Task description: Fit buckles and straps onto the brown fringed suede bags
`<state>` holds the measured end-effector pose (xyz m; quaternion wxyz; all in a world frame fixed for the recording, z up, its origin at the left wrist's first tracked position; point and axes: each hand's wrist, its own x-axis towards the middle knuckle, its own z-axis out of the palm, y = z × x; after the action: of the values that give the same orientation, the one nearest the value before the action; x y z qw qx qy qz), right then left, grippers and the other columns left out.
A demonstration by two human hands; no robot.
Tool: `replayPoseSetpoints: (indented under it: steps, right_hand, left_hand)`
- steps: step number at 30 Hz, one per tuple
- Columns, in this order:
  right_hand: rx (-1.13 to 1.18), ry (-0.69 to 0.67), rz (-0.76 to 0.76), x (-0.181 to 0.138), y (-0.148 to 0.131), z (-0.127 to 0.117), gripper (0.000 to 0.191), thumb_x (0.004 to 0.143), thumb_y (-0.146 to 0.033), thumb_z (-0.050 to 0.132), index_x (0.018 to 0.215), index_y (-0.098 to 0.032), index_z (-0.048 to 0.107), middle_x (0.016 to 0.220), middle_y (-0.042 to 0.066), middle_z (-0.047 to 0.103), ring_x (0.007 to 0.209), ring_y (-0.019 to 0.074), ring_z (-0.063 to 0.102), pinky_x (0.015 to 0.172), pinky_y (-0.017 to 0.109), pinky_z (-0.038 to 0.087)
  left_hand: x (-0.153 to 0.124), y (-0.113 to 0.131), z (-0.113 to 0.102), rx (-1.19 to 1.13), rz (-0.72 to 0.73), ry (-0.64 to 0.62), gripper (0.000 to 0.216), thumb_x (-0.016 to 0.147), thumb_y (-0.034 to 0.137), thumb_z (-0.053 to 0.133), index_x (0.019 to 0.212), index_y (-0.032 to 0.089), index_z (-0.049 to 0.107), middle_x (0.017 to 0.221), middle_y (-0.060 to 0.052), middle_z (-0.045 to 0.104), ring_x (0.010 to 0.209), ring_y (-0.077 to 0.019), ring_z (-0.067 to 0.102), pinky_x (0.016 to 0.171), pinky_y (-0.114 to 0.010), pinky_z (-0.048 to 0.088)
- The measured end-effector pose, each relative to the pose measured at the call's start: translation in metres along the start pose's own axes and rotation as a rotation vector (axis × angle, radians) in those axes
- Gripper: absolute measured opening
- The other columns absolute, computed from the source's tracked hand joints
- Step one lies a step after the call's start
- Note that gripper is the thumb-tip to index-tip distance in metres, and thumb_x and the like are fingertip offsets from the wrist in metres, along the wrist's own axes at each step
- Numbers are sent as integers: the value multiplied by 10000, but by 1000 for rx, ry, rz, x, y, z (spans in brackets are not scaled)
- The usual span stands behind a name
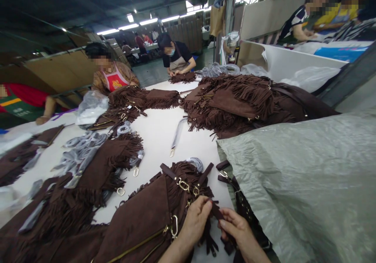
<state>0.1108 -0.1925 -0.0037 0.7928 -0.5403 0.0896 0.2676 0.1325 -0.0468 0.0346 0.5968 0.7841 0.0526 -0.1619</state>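
Note:
Between my two hands is a short dark brown strap [216, 211]. My left hand [197, 216] pinches its upper end, while my right hand [236, 227] grips it lower down with thumb and fingers. Under and beside my left wrist lies a brown fringed bag [135, 216] with a gold zipper. A gold snap hook [175, 226] rests on that bag, close to my left forearm. Just beyond my left fingers, another brown strap end carries a gold clip [183, 184]. The far end of the strap I hold is partly hidden by my right hand.
More brown fringed bags [235, 102] are heaped at the back right. Wrapped grey straps [85, 149] lie on bags at the left. A lone wrapped strap [177, 136] crosses the white table [155, 130]. Grey-green sheeting [302, 177] covers the right side. Several people work around.

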Motion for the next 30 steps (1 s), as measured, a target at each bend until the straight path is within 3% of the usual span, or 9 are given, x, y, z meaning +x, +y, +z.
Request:
replayPoseSetpoints:
  steps: [3, 6, 9, 11, 14, 17, 25, 28, 30]
  right_hand:
    - [85, -35, 42, -6, -3, 4, 309, 640, -383, 668, 838, -165, 573, 619, -36, 555, 467, 66, 462, 461, 196, 310]
    - [306, -24, 83, -5, -14, 8, 269, 629, -328, 699, 807, -163, 584, 645, -29, 573, 499, 51, 470, 480, 181, 355]
    - [540, 119, 41, 7, -26, 9, 242, 599, -279, 735, 767, -181, 591, 674, -36, 584, 582, 57, 513, 557, 175, 436]
    - [649, 228, -13, 19, -32, 9, 223, 590, -257, 738, 739, -193, 586, 691, -36, 596, 626, 67, 537, 605, 181, 475]
    - [732, 296, -53, 36, -38, 8, 196, 586, -216, 726, 722, -197, 586, 692, -34, 604, 630, 72, 547, 604, 183, 502]
    - [765, 338, -76, 44, -43, 6, 217, 547, -192, 740, 716, -191, 604, 675, -36, 613, 611, 72, 548, 582, 179, 504]
    - [403, 522, -215, 44, -19, -20, 309, 522, -427, 731, 718, -217, 617, 728, -29, 651, 768, 156, 590, 782, 299, 480]
    - [101, 576, -281, 44, -7, -30, 300, 626, -517, 621, 749, -244, 609, 762, -20, 649, 802, 188, 590, 767, 329, 471]
    - [-141, 503, -256, 39, -4, -34, 293, 716, -535, 521, 728, -253, 601, 698, -10, 634, 724, 187, 590, 679, 315, 472]
  left_hand:
    - [2, -3, 2, -99, -52, 33, 318, 751, 453, 467, 756, 139, 521, 634, 18, 507, 605, -113, 450, 582, -224, 356]
    - [-3, 2, 0, -57, -27, 1, 395, 820, 481, 351, 735, 142, 537, 672, -5, 561, 675, -132, 502, 660, -242, 380]
    - [-9, 10, -4, 9, 28, -186, 427, 847, 460, 311, 798, 140, 589, 827, -32, 612, 822, -151, 526, 771, -258, 376]
    - [-10, 11, -5, -18, -3, -321, 323, 755, 422, 509, 883, 139, 597, 861, -26, 610, 823, -155, 521, 742, -249, 381]
    - [-8, 2, -2, -69, -88, -362, 303, 559, 260, 673, 819, 127, 591, 709, 16, 569, 667, -116, 476, 606, -211, 349]
    - [-5, -7, -1, -53, -113, -324, 167, 606, 283, 593, 604, 132, 524, 532, 36, 486, 535, -84, 391, 533, -208, 288]
    - [-6, -4, -3, -74, -191, -346, 342, 696, 465, 445, 615, 138, 509, 410, 32, 497, 347, -61, 285, 413, -212, 174]
    - [-5, -9, -1, -51, -203, -327, 373, 690, 491, 443, 581, 139, 502, 391, 29, 484, 327, -59, 278, 395, -209, 178]
    - [-4, -14, 0, -49, -200, -327, 409, 694, 527, 440, 585, 138, 505, 393, 28, 485, 322, -59, 283, 389, -206, 195]
